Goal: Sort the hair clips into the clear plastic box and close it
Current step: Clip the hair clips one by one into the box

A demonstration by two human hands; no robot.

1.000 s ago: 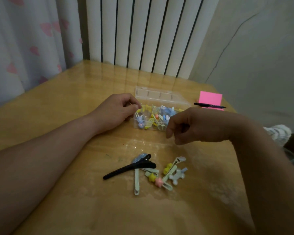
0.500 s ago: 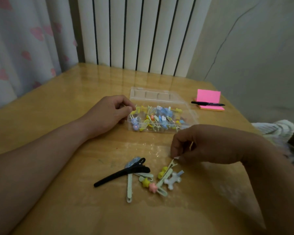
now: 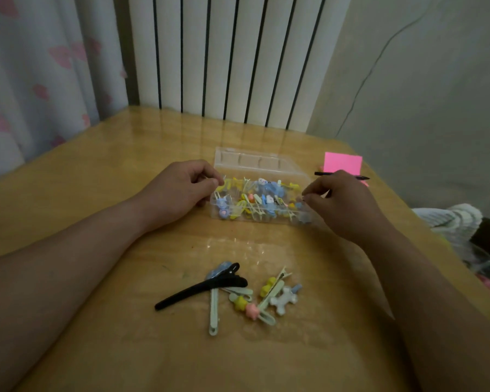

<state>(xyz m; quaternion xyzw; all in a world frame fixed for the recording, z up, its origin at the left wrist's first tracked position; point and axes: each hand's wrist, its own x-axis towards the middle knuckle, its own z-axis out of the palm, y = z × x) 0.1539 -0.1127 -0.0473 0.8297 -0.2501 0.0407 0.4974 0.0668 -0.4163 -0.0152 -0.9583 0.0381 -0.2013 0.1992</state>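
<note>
Left hand [image 3: 178, 190] grips the clear plastic box [image 3: 255, 163]; right hand [image 3: 344, 206] curls, its hold impossible to tell.

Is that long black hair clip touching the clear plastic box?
Apart. The head view shows a stretch of bare table between the black hair clip and the clear plastic box.

Dim room — a glossy wooden table [image 3: 96, 193] against a white ribbed radiator [image 3: 224, 58], heart-print curtain [image 3: 40, 66] left, cracked grey wall [image 3: 422, 80] right
</note>
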